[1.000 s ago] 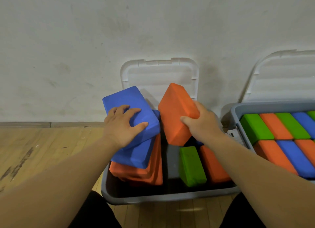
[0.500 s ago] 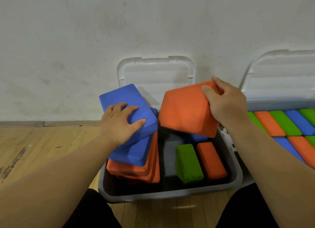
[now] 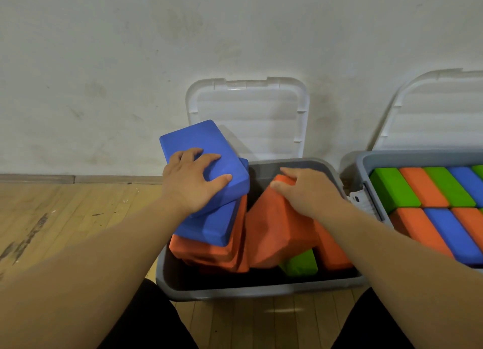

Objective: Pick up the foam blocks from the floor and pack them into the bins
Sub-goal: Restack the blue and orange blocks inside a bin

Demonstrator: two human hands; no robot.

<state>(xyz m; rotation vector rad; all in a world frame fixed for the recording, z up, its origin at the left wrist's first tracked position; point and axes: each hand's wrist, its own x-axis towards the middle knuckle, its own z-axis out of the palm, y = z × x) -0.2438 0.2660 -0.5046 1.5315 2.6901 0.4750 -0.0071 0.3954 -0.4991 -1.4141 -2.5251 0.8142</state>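
Packing appears well advanced: a person kneeling on the wooden floor (image 3: pixel 65 218) works over the near grey bin (image 3: pixel 261 291), while the neighbouring bin (image 3: pixel 366 163) on the right, only partly in frame, already shows tight rows of green, orange and blue foam blocks. The left hand (image 3: pixel 194 177) lies with fingers spread on the top blue block (image 3: pixel 198 142), which rests askew on a second blue block (image 3: pixel 209 228) and a leaning stack of orange blocks (image 3: pixel 209 254) along the bin's left side. The right hand (image 3: pixel 308 192) grips the upper end of a tilted orange block (image 3: pixel 274 226) that stands inside the bin, against a green block (image 3: pixel 300 265) and another orange block (image 3: pixel 334 254). Both bins' white lids (image 3: pixel 248 113) lean open against the wall. No loose blocks show on the visible floor, so what is left seems to be settling this bin's jumbled load.
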